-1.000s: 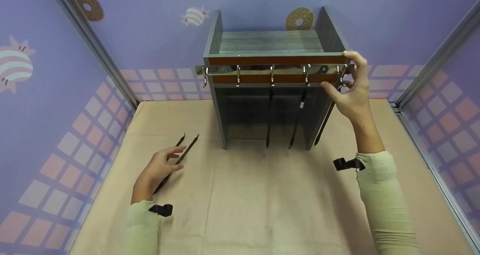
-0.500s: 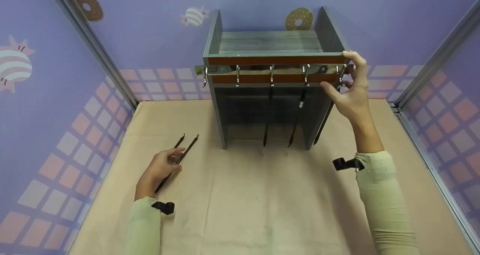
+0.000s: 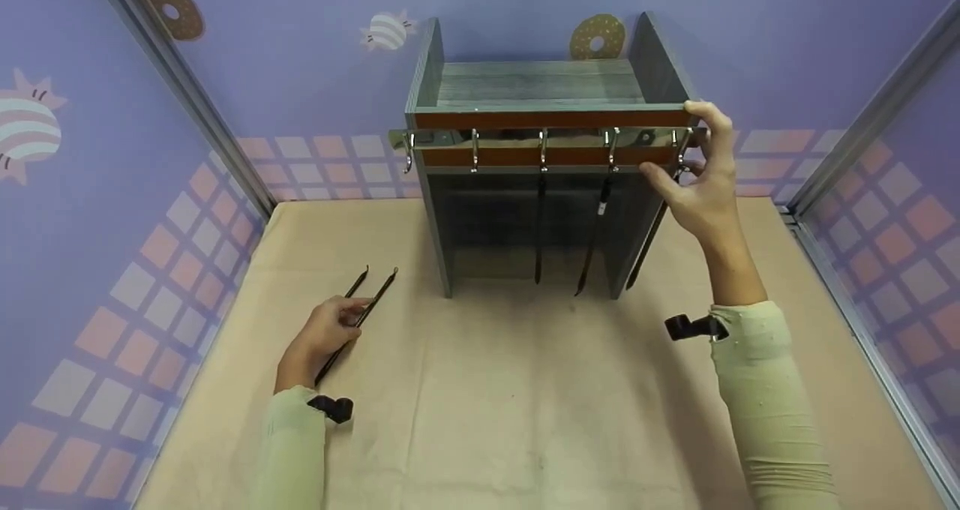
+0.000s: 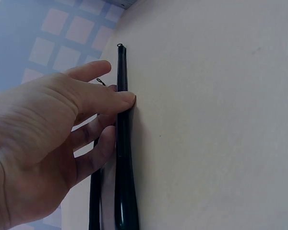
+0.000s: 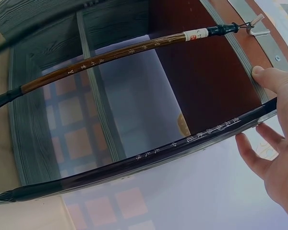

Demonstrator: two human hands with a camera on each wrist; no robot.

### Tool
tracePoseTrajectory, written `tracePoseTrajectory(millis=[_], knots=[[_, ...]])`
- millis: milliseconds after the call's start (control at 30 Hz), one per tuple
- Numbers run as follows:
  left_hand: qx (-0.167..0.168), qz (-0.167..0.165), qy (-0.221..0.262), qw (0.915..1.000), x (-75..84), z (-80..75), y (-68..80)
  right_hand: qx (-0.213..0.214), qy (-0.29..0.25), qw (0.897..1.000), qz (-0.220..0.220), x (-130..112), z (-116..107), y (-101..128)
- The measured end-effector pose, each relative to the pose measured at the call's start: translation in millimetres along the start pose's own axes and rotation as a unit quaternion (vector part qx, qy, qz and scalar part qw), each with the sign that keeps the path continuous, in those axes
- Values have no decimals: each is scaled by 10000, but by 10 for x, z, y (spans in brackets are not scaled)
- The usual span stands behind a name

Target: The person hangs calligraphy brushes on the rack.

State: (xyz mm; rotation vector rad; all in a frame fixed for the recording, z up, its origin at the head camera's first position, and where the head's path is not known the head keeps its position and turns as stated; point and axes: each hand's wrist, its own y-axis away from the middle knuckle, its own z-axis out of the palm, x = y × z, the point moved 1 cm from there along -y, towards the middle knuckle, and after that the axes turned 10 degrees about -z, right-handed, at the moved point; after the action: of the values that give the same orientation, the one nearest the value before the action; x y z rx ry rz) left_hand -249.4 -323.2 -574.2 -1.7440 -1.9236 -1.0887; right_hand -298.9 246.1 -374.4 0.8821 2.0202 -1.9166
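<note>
My left hand [image 3: 322, 331] is low over the cloth at the left, thumb and fingers pinching a dark calligraphy brush [image 4: 125, 167] below its small end loop. A second dark brush [image 4: 94, 206] lies beside it, partly behind the fingers. At the grey shelf's [image 3: 540, 84] front right corner, my right hand [image 3: 709, 195] grips the edge by the end of the metal hook rail [image 3: 510, 137]. Three brushes hang from hooks: one in the middle [image 3: 539, 229], a brown-handled one [image 5: 110, 58] with a white label, and a dark one [image 5: 168, 151] close to the right hand's fingers.
The two left hooks [image 3: 475, 151] bear no brush. A pale cloth [image 3: 480, 420] covers the table. Printed purple walls [image 3: 315, 67] and metal frame posts [image 3: 187, 90] stand at the back and sides.
My left hand has moved slightly right and its fingers have closed on the brush. The middle hanging brush has swung a little. The right hand stays in place.
</note>
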Motion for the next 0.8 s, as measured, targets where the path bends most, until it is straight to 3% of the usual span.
tracePoseTrajectory(millis=[467,800], knots=[[38,-4,-94,9999,6,26,4,-70,14,10000,18,4,-9,-3],[241,70,-76,9997,13,41,9,-30,35,10000,1,2,-7,-5]])
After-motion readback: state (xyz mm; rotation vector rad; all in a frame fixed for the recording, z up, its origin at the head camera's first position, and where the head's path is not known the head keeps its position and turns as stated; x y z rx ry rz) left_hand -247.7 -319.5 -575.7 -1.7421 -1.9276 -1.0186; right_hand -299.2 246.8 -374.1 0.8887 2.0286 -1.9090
